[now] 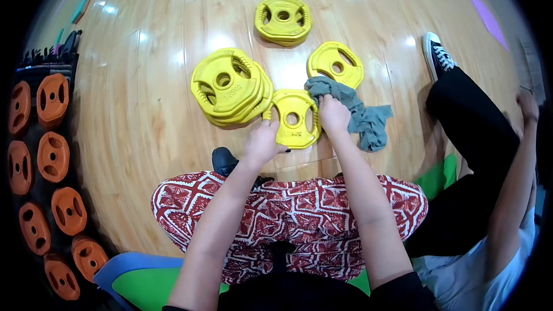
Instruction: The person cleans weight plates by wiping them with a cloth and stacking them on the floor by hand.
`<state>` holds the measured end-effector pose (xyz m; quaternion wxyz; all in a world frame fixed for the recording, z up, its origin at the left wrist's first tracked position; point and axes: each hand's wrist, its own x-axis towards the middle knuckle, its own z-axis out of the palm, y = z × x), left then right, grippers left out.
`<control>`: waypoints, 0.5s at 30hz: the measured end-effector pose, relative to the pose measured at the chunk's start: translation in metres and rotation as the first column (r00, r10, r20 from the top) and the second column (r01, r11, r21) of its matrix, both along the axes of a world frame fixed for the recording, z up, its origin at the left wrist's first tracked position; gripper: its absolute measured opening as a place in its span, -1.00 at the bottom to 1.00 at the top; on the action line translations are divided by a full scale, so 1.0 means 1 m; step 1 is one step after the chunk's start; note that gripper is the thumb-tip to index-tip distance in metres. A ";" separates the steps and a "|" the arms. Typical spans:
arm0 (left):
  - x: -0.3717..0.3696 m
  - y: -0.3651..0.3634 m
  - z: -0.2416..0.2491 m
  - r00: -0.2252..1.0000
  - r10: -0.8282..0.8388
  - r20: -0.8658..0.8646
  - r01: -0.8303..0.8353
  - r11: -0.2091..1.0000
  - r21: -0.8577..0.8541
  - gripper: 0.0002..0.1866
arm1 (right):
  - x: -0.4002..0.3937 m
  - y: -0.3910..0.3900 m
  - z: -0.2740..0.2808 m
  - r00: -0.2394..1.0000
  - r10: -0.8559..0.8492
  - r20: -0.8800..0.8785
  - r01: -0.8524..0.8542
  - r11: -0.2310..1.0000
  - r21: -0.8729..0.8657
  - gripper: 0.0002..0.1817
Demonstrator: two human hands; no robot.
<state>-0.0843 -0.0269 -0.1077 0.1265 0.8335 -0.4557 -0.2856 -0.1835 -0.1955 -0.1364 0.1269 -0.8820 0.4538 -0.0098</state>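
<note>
A yellow 1.25 kg weight plate [292,132] is held in front of my crossed legs. Wrapped round its left handle is my left hand [264,140], thumb along the lower edge. On the plate's right side my right hand [334,114] pinches a grey-green cloth [371,122], which trails off to the right over the floor. The cloth partly covers the lower edge of another yellow plate [345,75] behind it. To the left of the held plate stands a stack of yellow plates [224,83], marked 1.25KG on top.
A smaller yellow stack [283,20] sits farther ahead on the wooden floor [144,80]. Several orange plates [53,157] fill a rack at left. At right sits another person, with a dark sneaker [439,55] and an arm [515,178] showing. Green mat [144,288] lies beneath me.
</note>
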 end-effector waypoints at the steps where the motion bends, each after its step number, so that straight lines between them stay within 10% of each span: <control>1: 0.000 0.001 0.000 1.000 -0.005 -0.015 0.005 1.000 -0.013 -0.39 | 0.002 -0.001 -0.001 1.000 0.009 -0.001 -0.009 1.000 0.008 -0.69; 9: -0.001 0.002 -0.003 1.000 -0.021 0.019 0.022 0.996 -0.082 -0.42 | -0.006 0.014 0.011 0.991 0.106 -0.087 -0.101 0.993 0.059 -0.71; 15: -0.003 0.004 -0.007 1.000 0.009 0.023 -0.005 0.988 -0.152 0.01 | 0.012 0.033 0.025 0.988 0.124 0.094 -0.136 0.981 0.141 -0.69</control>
